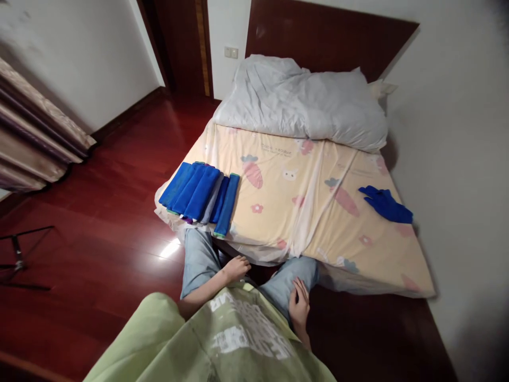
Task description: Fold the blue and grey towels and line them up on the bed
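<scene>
A view from a head-worn camera looks down at a person standing at the foot of a bed (302, 212), wearing a pale green shirt (222, 339) and light blue jeans (199, 257). The left hand (236, 268) rests on the left thigh with its fingers curled loosely inward, gripping nothing. The right hand (299, 307) lies flat and open against the right thigh, fingers spread a little, also empty. The bed is covered by a cream sheet printed with carrots, rabbits and small flowers. At about ten o'clock from the hands, near the bed's front left corner, a row of folded blue cloths (201, 195) lies side by side and overlapping (one or two paler grey ones show between them); this row is the nearest thing to the left hand, though apart from it. At about two o'clock, well apart from both hands and near the bed's right edge, a single crumpled blue cloth (385, 204) lies unfolded. At twelve o'clock, at the head of the bed, a rumpled white duvet (302, 101) is heaped against a dark wooden headboard (326, 37). A polished red-brown wooden floor (99, 212) stretches to nine o'clock, where striped curtains (35, 143) hang and the black legs of a tripod (19, 257) stand.
</scene>
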